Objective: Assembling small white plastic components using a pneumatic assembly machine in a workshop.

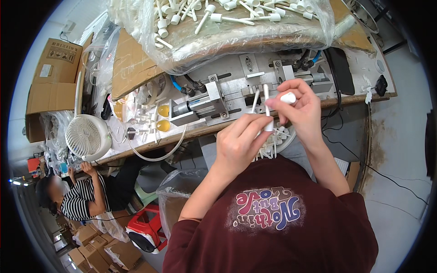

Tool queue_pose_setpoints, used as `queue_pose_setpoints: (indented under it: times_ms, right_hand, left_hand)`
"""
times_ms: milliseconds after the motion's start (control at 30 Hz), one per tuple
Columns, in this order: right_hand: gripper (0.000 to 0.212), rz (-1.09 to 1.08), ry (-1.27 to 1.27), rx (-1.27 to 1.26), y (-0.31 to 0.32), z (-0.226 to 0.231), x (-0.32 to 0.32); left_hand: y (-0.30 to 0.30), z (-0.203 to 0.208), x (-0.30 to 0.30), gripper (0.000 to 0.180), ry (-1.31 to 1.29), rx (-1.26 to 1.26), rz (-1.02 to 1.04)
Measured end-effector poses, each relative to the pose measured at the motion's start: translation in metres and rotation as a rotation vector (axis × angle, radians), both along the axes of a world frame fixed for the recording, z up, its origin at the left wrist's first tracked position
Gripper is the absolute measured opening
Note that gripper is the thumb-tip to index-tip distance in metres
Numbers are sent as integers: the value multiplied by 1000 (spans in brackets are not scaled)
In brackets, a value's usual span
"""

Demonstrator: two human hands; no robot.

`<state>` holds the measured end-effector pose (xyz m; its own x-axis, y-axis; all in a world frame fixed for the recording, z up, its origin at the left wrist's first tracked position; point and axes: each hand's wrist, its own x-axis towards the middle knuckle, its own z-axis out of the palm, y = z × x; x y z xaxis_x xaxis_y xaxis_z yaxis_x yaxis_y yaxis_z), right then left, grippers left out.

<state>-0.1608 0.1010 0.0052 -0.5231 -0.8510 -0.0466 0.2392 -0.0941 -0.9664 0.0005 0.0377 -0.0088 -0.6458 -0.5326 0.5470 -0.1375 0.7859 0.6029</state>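
In front of my chest, my left hand (242, 139) is closed on white applicator caps with thin stems. One applicator cap (269, 123) points its stem upward, and a second stem (255, 102) leans beside it. My right hand (301, 107) is closed too, with another white cap (288, 98) between its fingers. Its thumb and fingertips are close to the upright stem; whether they touch it I cannot tell. Just beyond my hands is a metal clamping fixture (249, 66) on the bench. Below them, more white applicator caps (278, 142) lie in a heap, partly hidden by my left hand.
A plastic-lined cardboard tray (218, 51) piled with similar caps stands at the back. Metal cylinders (195, 107) with blue hoses flank the fixture. Left are yellow round pieces (163, 125), a white fan (86, 137) and a co-worker (84, 198). A black cable (337, 86) hangs at right.
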Motion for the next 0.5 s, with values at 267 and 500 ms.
queue_pose_setpoints:
  times_ms: [267,500]
  right_hand:
    - [23,-15,70,-202,12,10,-15]
    - [27,35,89,-242,21,18,-7]
  left_hand:
    - [-15,-28,-6,22,-214,-251,165]
    - [-22,-17,-13,23,-303,-286,90]
